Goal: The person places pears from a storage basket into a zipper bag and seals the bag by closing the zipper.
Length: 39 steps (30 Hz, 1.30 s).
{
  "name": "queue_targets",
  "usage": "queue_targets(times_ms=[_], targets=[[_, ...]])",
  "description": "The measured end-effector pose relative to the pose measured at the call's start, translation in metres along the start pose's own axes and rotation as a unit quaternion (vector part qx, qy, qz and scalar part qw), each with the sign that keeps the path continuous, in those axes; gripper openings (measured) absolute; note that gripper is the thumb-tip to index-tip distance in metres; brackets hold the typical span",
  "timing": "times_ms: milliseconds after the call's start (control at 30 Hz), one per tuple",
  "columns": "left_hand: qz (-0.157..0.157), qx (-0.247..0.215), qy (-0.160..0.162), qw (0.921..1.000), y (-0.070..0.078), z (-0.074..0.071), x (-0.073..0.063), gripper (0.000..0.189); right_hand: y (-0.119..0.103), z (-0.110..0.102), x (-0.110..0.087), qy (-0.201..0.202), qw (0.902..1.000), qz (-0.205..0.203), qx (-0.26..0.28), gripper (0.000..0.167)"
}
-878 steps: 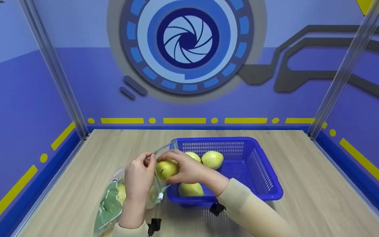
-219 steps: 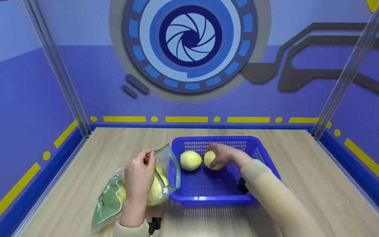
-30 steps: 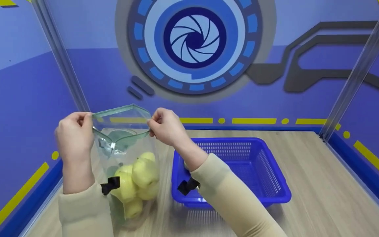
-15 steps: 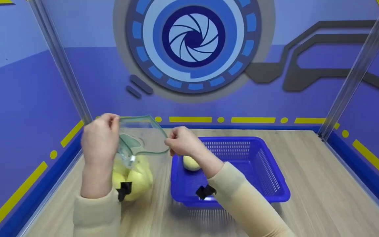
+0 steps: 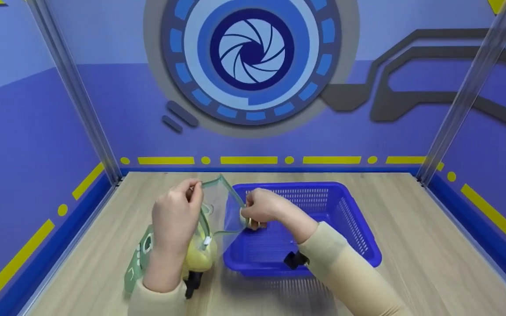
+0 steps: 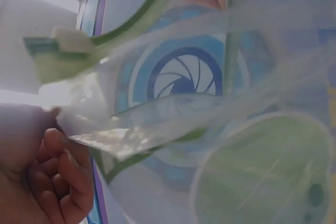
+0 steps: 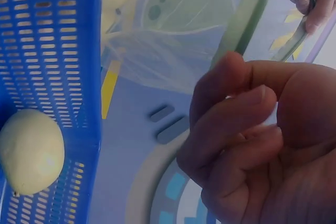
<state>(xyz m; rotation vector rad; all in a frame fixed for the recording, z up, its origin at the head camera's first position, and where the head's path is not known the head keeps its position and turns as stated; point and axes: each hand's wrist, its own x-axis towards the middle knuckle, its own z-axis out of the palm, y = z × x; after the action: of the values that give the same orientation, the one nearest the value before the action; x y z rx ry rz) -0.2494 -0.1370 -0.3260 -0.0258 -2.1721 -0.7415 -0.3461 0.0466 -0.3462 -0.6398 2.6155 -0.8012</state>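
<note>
A clear zip bag (image 5: 229, 215) with a green rim and green print is stretched between my hands, its mouth facing up and spread wide. My left hand (image 5: 176, 219) pinches the rim's left side, and a small white slider hangs at the near edge. On the opposite side, my right hand (image 5: 264, 206) pinches the rim above the basket's left edge. Several pale yellow fruits sit low in the bag, one yellow fruit (image 5: 200, 256) showing beside my left wrist. Another smooth, pale yellow fruit (image 7: 31, 150) lies in the blue basket, mostly hidden under my right hand in the head view.
The blue plastic basket (image 5: 360, 232) with slotted walls stands on the wood-grain table (image 5: 428, 263), right of the bag. Blue printed panels (image 5: 103, 118) enclose the table at the back and sides. A black camera mount (image 5: 296, 260) on my right wrist overlaps the basket.
Both hands have come down and moved right with the bag, whose right rim now overlaps the basket's left side. Earlier the bag hung higher at the left. Since the oldest frames, fruits have gone from basket into bag.
</note>
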Motion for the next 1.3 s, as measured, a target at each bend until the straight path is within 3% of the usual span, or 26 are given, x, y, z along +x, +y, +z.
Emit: queue_targets(times_ms=[100, 200, 433, 667, 967, 1300], targets=[[0.022, -0.029, 0.041, 0.9985, 0.0, 0.008, -0.009, 0.011, 0.006, -0.001, -0.001, -0.025, 0.9996, -0.009, -0.013, 0.026], [0.027, -0.047, 0.062, 0.9966, 0.001, 0.014, -0.016, 0.009, 0.01, -0.004, -0.001, -0.042, 0.9988, -0.015, -0.021, 0.023], [0.001, -0.07, 0.074, 0.9948, 0.0, 0.022, -0.028, 0.009, 0.018, -0.012, 0.003, -0.057, 0.9983, -0.009, 0.001, 0.017], [-0.014, -0.086, 0.081, 0.9929, -0.001, 0.025, -0.036, 0.009, 0.033, -0.023, 0.014, -0.025, 0.9991, -0.017, 0.03, 0.015], [-0.004, -0.112, 0.114, 0.9872, -0.005, 0.029, -0.04, 0.008, 0.062, -0.022, 0.042, 0.012, 0.9958, -0.091, -0.004, 0.041], [-0.01, -0.128, 0.116, 0.9849, -0.004, 0.029, -0.043, 0.008, 0.078, -0.007, 0.067, -0.009, 0.9966, -0.08, -0.016, 0.056]])
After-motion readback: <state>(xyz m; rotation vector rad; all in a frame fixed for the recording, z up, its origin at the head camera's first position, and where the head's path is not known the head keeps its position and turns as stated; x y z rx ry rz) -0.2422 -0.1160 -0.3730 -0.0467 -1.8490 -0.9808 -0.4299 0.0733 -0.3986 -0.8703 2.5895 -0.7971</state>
